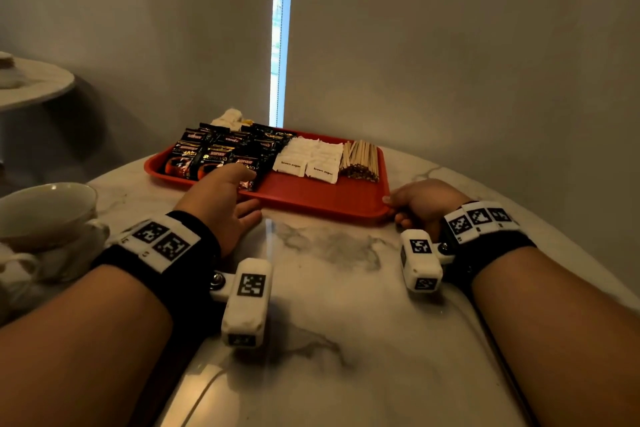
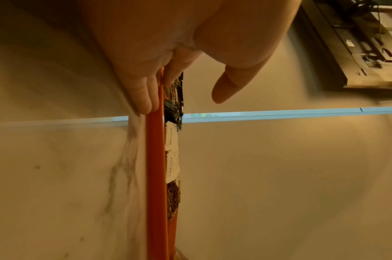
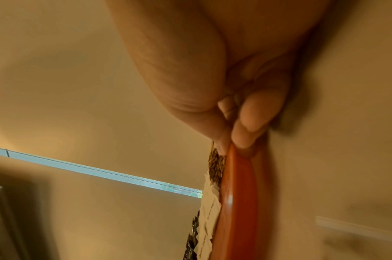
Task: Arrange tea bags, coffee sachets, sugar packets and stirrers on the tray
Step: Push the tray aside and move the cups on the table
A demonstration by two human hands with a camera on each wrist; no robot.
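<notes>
— On the table [image 1: 346, 288], is our tray [image 1: 311, 199] done?
— It looks filled; our right hand [image 1: 420, 201] has a pinching grip on its corner; left hand [image 1: 214, 198] lies flat, empty; next, slide it level.

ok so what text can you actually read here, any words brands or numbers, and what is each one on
"brown sugar": on the two front white sugar packets.
"KOPIKO": on the black coffee sachets.
"SUPREMO": under the brand on those sachets; the left hand covers part of one.
wrist bands: square code markers only, no words.
red tray: no text.
wrist views: sachet print too blurred to read.
</notes>
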